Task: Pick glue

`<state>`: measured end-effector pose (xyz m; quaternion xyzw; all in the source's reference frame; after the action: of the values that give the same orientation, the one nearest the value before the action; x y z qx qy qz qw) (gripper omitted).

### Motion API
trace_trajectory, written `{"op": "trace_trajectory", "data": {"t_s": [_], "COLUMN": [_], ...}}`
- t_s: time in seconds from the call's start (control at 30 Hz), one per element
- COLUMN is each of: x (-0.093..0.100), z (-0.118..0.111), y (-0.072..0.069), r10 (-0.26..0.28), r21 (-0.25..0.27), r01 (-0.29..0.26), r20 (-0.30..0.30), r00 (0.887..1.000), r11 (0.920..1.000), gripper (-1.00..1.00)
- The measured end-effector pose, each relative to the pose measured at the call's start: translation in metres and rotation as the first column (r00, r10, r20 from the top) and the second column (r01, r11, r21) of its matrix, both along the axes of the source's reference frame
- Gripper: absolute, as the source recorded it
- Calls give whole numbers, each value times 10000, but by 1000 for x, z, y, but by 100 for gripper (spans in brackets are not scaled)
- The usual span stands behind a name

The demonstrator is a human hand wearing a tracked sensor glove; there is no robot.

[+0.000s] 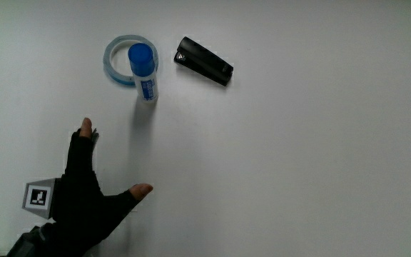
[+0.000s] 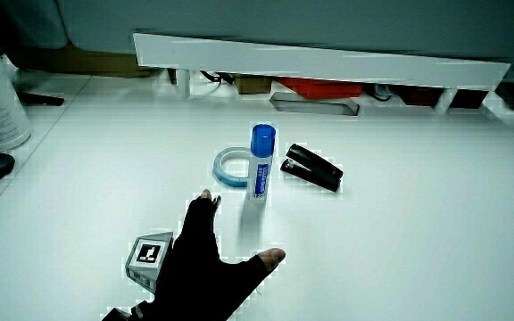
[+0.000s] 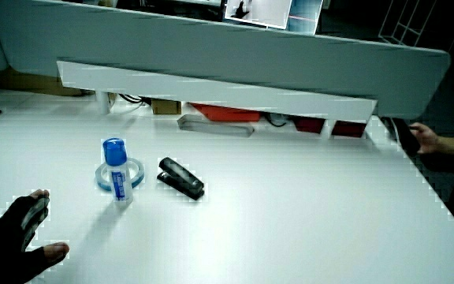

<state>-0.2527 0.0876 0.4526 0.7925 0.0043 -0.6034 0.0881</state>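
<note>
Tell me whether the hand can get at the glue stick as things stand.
Probably yes. The hand is open, nearer to the person than the upright glue stick, with bare table between them. The tape roll and stapler lie beside it, off that path.

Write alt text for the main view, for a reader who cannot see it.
A black-gloved hand with spread, empty fingers hovers over a white table, nearer to the person than an upright glue stick with a blue cap. The glue stands against a ring of clear tape, with a black stapler lying beside them. A small patterned cube sits on the hand's back.
</note>
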Motion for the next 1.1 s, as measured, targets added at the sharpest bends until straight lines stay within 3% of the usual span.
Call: {"op": "trace_trajectory", "data": {"t_s": [0.13,0.17,0.27,0.4,0.43,0.47,0.5,0.53,0.6,0.63,0.7,0.77,0.83,0.87,0.97,1.03,1.1], "x": [-1,-5,-2,-4,-15,-2,-1,0,3,-3,0,2,3,10,13,13,15], "z": [-5,-1,-2,8,26,7,6,6,6,16,15,17,20,14,19,23,26], "y": [-11,-13,-23,-37,-40,-47,-52,-55,-64,-67,-74,-83,-90,-95,-107,-112,-118], "r10": [-7,62,21,51,236,219,244,179,228,285,82,18,-76,-248,-329,-524,-599], "r21": [113,261,231,-237,-256,-77,37,-203,-74,-293,-729,-724,-1159,-783,-895,-1384,-1241], "r01": [6,-75,-27,-30,-182,-213,-250,-153,-220,-222,80,151,379,367,443,754,757], "r20": [54,463,278,861,2301,952,1118,1341,1369,2330,2187,2271,2516,1480,1252,1629,1267], "r00": [10000,9989,9996,9963,9729,9952,9934,9908,9903,9720,9758,9739,9678,9887,9916,9852,9901], "r11": [9999,9996,9997,9997,9995,9997,9997,9997,9997,9993,9973,9973,9925,9963,9950,9875,9894], "gripper": [0,0,0,0,0,0,0,0,0,0,0,0,0,0,0,0,0]}}
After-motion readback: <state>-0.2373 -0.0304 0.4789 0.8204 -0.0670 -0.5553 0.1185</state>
